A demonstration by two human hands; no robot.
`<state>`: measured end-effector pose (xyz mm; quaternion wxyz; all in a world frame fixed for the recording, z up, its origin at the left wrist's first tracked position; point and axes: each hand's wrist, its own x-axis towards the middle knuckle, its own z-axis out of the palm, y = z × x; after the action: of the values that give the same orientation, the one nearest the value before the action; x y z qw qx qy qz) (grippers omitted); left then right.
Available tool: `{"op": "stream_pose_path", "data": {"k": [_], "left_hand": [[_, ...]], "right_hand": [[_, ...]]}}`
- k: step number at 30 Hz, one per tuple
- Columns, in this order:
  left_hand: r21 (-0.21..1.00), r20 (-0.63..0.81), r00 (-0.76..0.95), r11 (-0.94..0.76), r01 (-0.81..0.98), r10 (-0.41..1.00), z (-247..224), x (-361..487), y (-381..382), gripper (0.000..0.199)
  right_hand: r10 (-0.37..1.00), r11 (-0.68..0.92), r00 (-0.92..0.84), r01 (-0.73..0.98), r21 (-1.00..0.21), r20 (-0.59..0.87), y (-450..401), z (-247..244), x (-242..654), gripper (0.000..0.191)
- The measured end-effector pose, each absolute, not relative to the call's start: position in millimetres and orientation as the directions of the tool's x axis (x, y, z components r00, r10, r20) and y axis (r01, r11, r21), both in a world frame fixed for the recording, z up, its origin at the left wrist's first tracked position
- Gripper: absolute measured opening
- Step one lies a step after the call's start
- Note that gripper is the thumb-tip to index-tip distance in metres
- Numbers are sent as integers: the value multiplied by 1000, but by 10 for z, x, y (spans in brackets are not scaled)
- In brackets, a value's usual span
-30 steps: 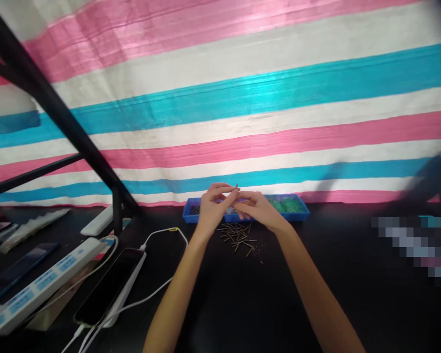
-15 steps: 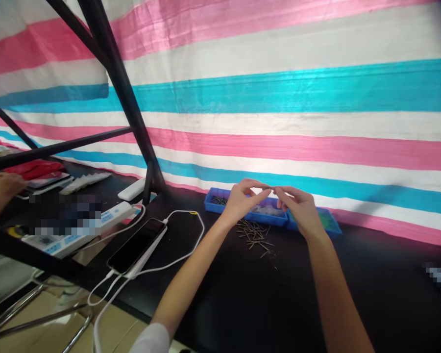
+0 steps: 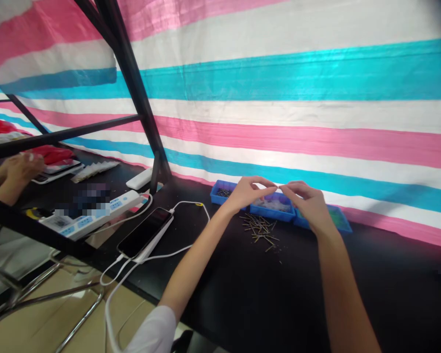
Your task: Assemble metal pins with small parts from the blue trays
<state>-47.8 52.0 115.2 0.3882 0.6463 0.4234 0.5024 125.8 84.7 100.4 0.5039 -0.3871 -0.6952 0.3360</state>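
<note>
My left hand point(image 3: 245, 194) and my right hand point(image 3: 308, 203) meet fingertip to fingertip above a row of blue bins. Both are closed in a pinch; whatever lies between the fingertips is too small to make out. Beneath them, the middle blue bin point(image 3: 272, 214) holds clear or whitish small pieces. Dark thin pieces fill the left blue bin point(image 3: 217, 198), and the right blue bin point(image 3: 347, 229), partly covered by my right hand, contains something green. On the black table just in front lies a loose pile of thin metal pins point(image 3: 259, 226).
Left of my arm, a phone point(image 3: 145, 233) lies with white cables attached. Beyond it are a white power strip point(image 3: 95, 215) and a black metal frame post point(image 3: 137, 93). Another person's hands point(image 3: 20, 169) are at the far left. A striped sheet point(image 3: 279, 113) hangs behind the table.
The camera view has shifted slightly, moving the scene right. My hands stay pinched together over the bins; a thin dark sliver between the fingertips earlier is no longer discernible. The other person's hands show more.
</note>
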Motion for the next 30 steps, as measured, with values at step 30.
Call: {"op": "stream_pose_path", "data": {"k": [30], "left_hand": [[812,401,4,-358,461,916,1522,-616,-111,32]], "right_hand": [[864,500,-399,616,-609,306,808,1181,1665,23]]}}
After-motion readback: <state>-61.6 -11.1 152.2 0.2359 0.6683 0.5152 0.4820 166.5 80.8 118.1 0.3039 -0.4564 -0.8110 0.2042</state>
